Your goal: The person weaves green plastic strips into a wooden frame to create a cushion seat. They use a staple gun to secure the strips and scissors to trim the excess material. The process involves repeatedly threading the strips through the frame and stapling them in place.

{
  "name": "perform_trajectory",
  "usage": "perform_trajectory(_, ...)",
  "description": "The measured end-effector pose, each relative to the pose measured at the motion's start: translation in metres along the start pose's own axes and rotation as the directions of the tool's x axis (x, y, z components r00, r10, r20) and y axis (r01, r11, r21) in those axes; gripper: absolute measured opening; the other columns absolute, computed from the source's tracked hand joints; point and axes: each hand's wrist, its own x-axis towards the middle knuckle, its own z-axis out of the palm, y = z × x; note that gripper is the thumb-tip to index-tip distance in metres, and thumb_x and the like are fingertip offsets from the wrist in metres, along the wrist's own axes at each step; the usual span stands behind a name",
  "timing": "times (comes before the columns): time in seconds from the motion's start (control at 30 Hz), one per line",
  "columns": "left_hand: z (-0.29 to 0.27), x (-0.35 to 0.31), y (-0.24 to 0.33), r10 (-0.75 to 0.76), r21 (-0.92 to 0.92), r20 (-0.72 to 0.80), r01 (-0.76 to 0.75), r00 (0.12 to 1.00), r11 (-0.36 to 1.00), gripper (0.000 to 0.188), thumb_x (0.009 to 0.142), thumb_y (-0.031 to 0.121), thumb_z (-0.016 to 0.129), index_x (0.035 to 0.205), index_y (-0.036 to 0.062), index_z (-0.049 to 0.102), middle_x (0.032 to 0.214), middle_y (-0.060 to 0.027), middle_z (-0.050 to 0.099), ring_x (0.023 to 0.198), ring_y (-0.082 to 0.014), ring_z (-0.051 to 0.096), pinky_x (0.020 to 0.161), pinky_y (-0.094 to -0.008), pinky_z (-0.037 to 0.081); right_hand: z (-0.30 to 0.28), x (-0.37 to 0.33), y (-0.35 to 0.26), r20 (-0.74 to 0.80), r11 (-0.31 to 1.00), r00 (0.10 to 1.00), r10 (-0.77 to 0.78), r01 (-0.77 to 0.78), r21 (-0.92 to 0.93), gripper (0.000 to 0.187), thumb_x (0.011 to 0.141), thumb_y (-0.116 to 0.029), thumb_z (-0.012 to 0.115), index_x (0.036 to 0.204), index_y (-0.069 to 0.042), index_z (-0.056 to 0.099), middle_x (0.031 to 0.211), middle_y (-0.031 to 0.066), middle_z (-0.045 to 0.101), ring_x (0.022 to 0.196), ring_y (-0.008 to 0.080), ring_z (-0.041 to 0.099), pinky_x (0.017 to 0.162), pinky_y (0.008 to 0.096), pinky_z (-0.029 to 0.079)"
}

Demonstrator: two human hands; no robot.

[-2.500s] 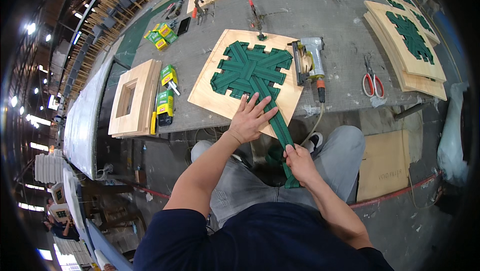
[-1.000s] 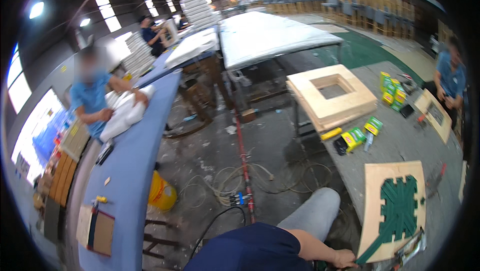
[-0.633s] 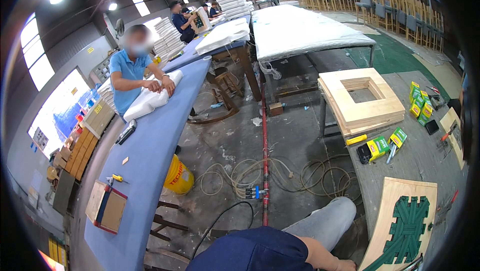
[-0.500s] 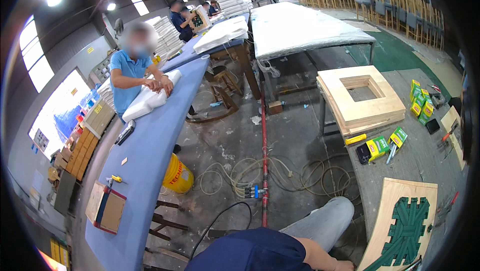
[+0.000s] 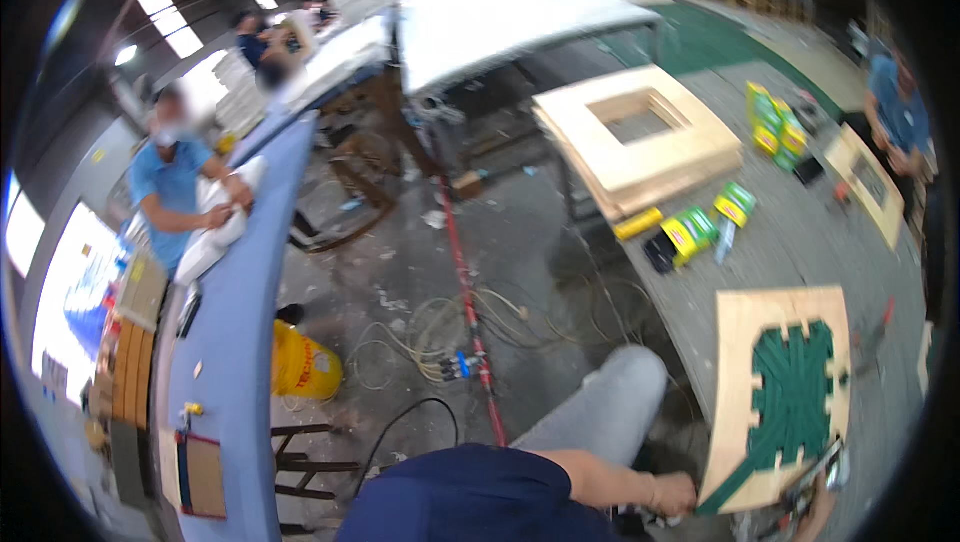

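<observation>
A light wooden board [image 5: 735, 362] lies on the grey bench at the lower right, with woven green elastic webbing [image 5: 790, 392] across its middle. One strip of green webbing [image 5: 728, 487] runs slantwise to the board's lower left corner. My left hand [image 5: 674, 494] is closed at that corner, at the strip's end; its fingertips are partly hidden. Beside the board's lower right edge, my right hand [image 5: 822, 514] grips a metallic staple gun [image 5: 822, 472], somewhat blurred, with its nose near the webbing's lower right.
Stacked wooden frames [image 5: 640, 172], green-yellow boxes [image 5: 690, 232] and a yellow tool [image 5: 638, 224] lie farther up the bench. A co-worker [image 5: 895, 112] is at the far right, another [image 5: 180, 182] at the blue table [image 5: 235, 342]. Hoses and a yellow bucket [image 5: 305, 362] are on the floor.
The view has swung right, so the board sits farther in. My left hand shows more fully at the strip's end. My right hand with the staple gun and a co-worker at right have come into view.
</observation>
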Motion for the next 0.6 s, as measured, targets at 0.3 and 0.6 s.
perform_trajectory(0.3,0.024,0.011,-0.024,0.096,0.055,-0.168,-0.088,0.981,0.995,0.022,0.088,0.025,0.061,0.097,0.0085,0.075,0.088,-0.0183,0.074,0.084,-0.0376,0.073,0.077,-0.0493,0.058,0.001,-0.051,-0.025,-0.343,0.991,0.931,-0.126,0.133,-0.002,0.029,0.08,-0.008,0.08,0.104,-0.003,0.065,0.078,0.0046,0.065,0.061,0.0164,0.062,0.053,0.033,0.049)
perform_trajectory(0.6,0.009,0.008,-0.014,0.131,0.007,-0.202,-0.132,0.971,0.991,0.033,0.1,0.038,0.061,0.103,0.0079,0.075,0.091,-0.0189,0.074,0.086,-0.0391,0.071,0.082,-0.0484,0.057,-0.01,-0.225,-0.108,-0.363,0.961,0.913,-0.187,0.247,0.127,0.03,0.097,-0.034,0.074,0.099,-0.008,0.06,0.068,0.0012,0.056,0.051,0.0134,0.057,0.045,0.0301,0.048)
